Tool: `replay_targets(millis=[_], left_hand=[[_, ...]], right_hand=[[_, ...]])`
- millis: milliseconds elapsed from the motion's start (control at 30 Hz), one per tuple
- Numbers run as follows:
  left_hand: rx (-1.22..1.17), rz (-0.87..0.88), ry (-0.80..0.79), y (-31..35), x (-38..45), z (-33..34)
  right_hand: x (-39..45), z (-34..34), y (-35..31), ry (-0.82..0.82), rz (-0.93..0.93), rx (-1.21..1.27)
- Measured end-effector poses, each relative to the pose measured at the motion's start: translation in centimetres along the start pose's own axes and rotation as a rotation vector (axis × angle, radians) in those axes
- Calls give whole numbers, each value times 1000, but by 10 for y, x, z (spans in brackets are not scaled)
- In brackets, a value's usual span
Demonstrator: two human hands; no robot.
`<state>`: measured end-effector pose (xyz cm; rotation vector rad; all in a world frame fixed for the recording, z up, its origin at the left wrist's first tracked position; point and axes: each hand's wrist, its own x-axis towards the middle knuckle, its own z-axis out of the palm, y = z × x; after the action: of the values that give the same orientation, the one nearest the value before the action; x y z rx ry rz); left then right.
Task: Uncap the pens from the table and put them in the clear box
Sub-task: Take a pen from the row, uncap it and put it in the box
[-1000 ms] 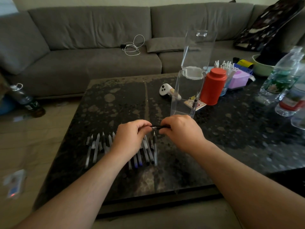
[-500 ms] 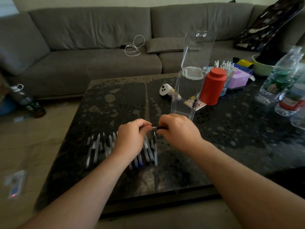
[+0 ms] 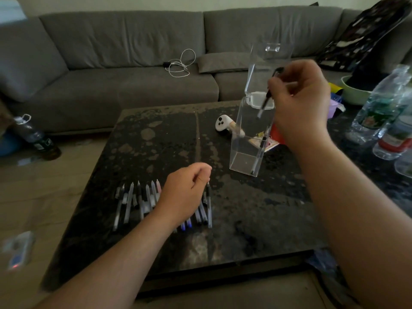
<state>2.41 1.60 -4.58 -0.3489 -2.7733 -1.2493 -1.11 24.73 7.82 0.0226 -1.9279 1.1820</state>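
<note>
Clear box stood upright on dark table, lid flipped up and open. Right hand was raised over box mouth, fingers pinched shut on a pen, tip slanting down into the opening. Pen's dark top end poked out above the fingers. One pen already leaned inside box along its right wall, tip at the floor of it. Left hand hovered low, left of and nearer than box, over row of pens, fingers curled loosely; could not tell whether anything was held in it. Hands well apart. Row lay side by side, tips pointing toward box side of table, some hidden under left hand. White controller lay just left of box, behind it. Red canister mostly hidden behind box and right wrist. Plastic bottles well right of box. Grey sofa beyond box, white cable on its seat.
</note>
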Motion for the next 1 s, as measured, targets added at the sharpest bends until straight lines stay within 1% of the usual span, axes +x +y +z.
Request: replay_targets(millis=[33,67,133,200,300,400,533,667,767,833,900,933,967,1000], left_hand=[[20,-3,-10,0,0,0],[49,-6,-21,-1,0,0],[112,3,-37,-5,1,0],[135,10,-42,-7,2,1],[155,31,-28,-7,3,2],[195,44,-37,-7,4,2],[313,35,-52,-12,8,4],[433,-63,-80,-12,9,4],[480,-119,-115,-14,10,4],[501,-147,-150,-16,12,4],[538,-169,-175,-17,13,6],[562,-175,-183,-16,13,8],[587,-176,-189,-16,13,10],[613,-171,-193,-16,13,12]], right_hand=[[1,-1,5,2,24,-29],[0,0,12,-31,59,-78],[-8,3,28,-152,108,-211],[-20,6,40,-267,84,-341],[-32,9,53,-393,27,-500],[-40,9,58,-482,57,-576],[-41,5,61,-441,15,-554],[-44,1,63,-358,-32,-551],[-54,0,60,-252,-192,-543],[-63,5,54,-259,-304,-494],[-74,17,48,-353,-350,-461],[-82,25,46,-448,-326,-457],[-89,32,44,-580,-257,-461],[-97,39,42,-738,-147,-473]])
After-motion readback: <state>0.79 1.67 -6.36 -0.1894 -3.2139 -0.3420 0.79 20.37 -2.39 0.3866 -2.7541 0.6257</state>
